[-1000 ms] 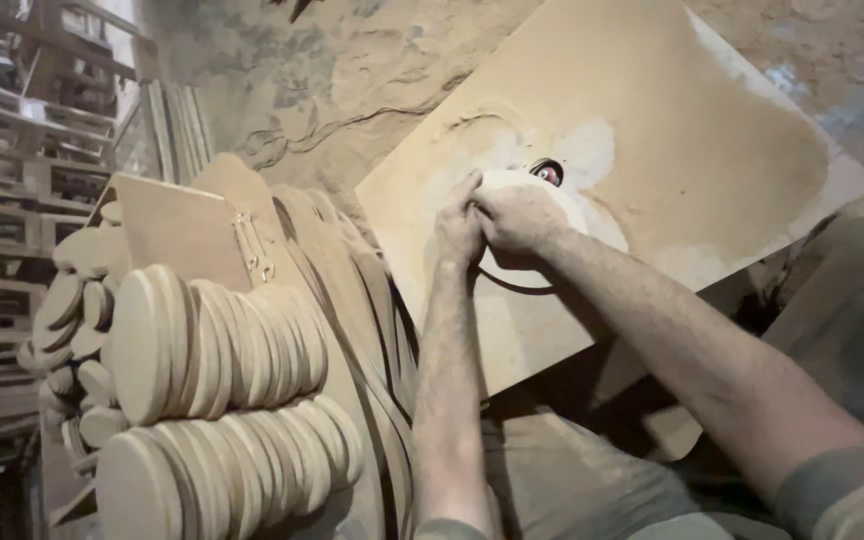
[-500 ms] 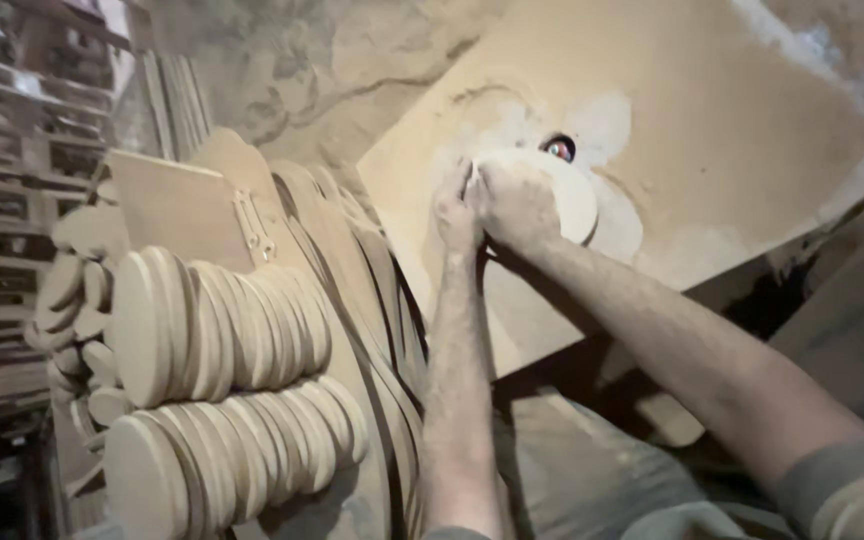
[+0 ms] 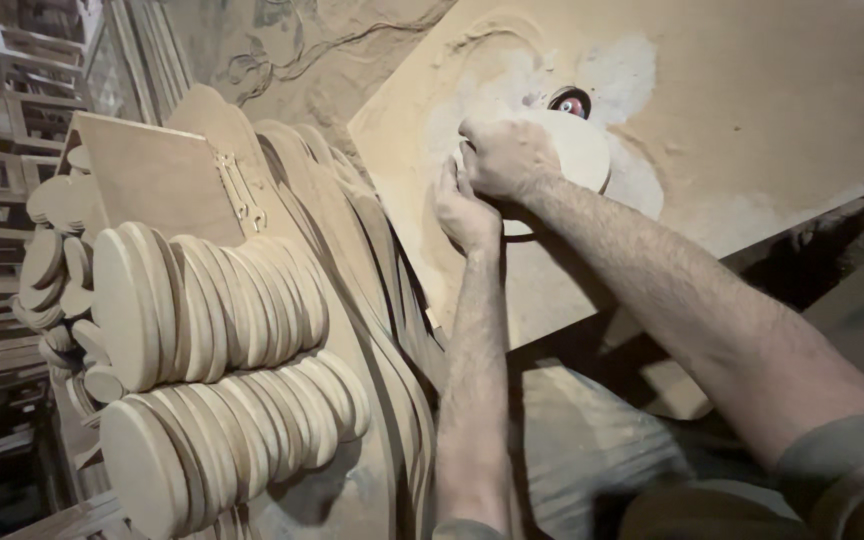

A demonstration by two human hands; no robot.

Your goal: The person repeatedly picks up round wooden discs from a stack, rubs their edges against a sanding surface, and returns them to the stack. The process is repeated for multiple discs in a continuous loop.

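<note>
A round pale wooden disc [image 3: 580,150] lies flat on a dusty tan work table [image 3: 752,120], its far edge against a small red and black cutter head [image 3: 571,103] that sticks up through the table. My right hand [image 3: 505,155] presses down on the disc's left part with curled fingers. Just below it, my left hand [image 3: 464,212] grips the disc's near left edge, fingertips touching the right hand. Both forearms reach in from the bottom of the view.
Two rows of finished wooden discs [image 3: 212,310] stand on edge at the left, leaning on curved cut boards [image 3: 352,260]. A flat board with a metal hinge [image 3: 167,180] rests behind them. Wooden racks [image 3: 2,120] fill the far left. Sawdust covers the floor.
The view has shifted a little, and both hands have stayed on the disc at the cutter, with the disc turned slightly under them.
</note>
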